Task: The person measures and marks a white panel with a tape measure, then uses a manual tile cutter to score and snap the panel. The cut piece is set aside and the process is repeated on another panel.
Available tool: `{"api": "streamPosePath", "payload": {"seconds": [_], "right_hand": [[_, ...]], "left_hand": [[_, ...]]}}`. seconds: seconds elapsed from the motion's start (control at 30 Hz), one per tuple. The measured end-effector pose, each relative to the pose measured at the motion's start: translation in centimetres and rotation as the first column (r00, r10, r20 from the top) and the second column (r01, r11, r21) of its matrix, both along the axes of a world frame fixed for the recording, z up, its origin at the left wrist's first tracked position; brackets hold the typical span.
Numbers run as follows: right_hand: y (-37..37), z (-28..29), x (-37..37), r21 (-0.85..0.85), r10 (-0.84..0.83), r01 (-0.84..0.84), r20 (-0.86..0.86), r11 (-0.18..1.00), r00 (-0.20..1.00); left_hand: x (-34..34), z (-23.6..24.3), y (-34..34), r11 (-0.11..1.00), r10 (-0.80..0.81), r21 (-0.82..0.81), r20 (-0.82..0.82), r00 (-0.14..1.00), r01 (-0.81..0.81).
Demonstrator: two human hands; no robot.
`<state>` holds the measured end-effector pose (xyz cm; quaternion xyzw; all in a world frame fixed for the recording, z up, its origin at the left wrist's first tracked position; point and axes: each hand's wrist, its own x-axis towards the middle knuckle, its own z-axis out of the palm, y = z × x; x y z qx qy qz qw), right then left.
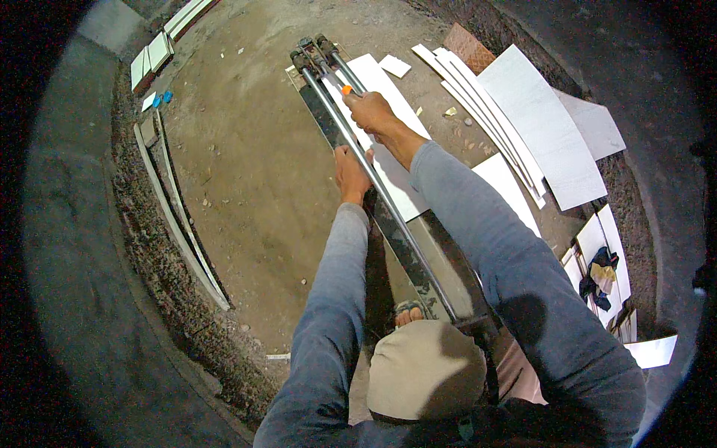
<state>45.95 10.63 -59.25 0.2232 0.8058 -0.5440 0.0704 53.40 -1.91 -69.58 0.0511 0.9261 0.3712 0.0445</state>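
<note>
A long manual tile cutter (410, 240) with two metal rails stretches away from me, a white tile (399, 179) lying on its bed beneath the rails. My right hand (371, 113) is closed round the cutter's handle, whose orange end (346, 89) sticks out past the fingers near the far end. Lower down, my left hand (350, 175) has its fingers curled at the left side of the cutter, against the left rail. The rail and the hand itself hide part of what those fingers touch.
To the right lie several narrow white tile strips (489, 119), large pale tiles (545, 131) and a brown tile piece (468, 48). A dark and yellow bundle (600, 276) rests on more tiles. Long curved-looking strips (175, 216) lie along the left edge of the dirt floor (246, 172).
</note>
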Motion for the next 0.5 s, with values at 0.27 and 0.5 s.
{"api": "streamPosePath", "payload": {"seconds": [0.27, 0.5], "right_hand": [[-0.09, -0.31, 0.51, 0.014, 0.027, -0.025, -0.100, 1.000, 0.995], [-0.16, -0.70, 0.80, -0.016, -0.024, 0.022, -0.072, 1.000, 0.997]], "left_hand": [[0.24, -0.06, 0.05, 0.999, 0.007, 0.032, -0.111, 0.994, -0.004], [0.29, -0.44, 0.19, 0.999, 0.021, 0.047, -0.122, 0.992, -0.015]]}}
